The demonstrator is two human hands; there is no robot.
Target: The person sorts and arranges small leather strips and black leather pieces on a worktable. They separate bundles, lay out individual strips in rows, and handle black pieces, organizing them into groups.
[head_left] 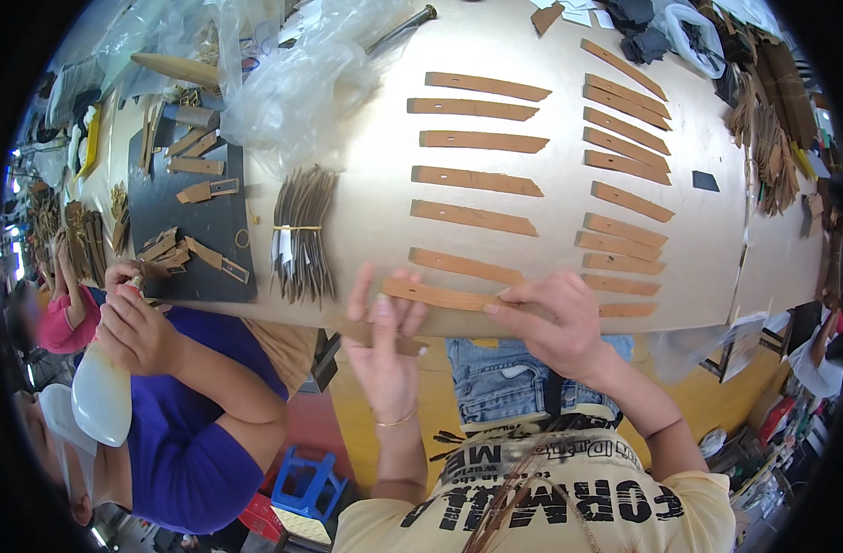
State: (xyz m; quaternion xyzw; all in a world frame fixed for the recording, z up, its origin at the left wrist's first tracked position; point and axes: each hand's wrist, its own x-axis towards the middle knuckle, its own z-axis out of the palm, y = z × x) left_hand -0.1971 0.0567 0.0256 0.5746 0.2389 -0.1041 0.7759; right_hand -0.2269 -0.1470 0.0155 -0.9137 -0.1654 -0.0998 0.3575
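Observation:
My right hand (562, 323) pinches the pointed end of a brown leather strip (440, 295) at the table's near edge. The strip's squared end, with a small slot, lies by the fingertips of my left hand (385, 359). Another, darker strip (408, 346) is held across my left palm under the thumb; that hand is slightly blurred. Just beyond my hands, similar slotted strips lie in two columns: a left one, including a strip (468, 265) close to my fingers, and a right one, with a strip (629, 309) nearest the edge.
Left of the strips stands a banded bundle of strips (302, 235), beside a dark board (191, 276) with small leather pieces. Clear plastic bags (292, 101) lie behind. A co-worker in purple holds a white bottle (101, 396) at the left. A dark scrap (705, 181) lies at right.

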